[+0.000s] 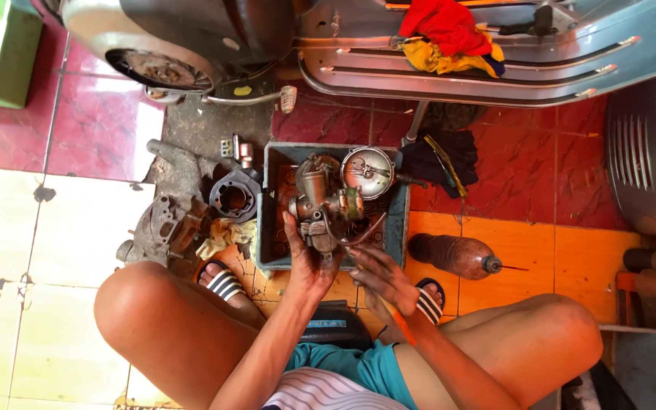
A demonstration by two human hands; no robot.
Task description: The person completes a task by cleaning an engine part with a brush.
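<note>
Seen from above, a grimy carburetor is held over a blue-grey tray on the tiled floor, already off the scooter that stands beyond it. Other engine parts, a dark cylinder and a crankcase piece, lie loose to the left, so the strip-down appears well advanced; the carburetor itself looks still largely assembled. Left hand reaches up from below, fingers clenched around the carburetor's underside. Right hand lies just beside it, palm down, fingers loosely spread and grasping nothing discernible. A brown bottle lies to the right.
</note>
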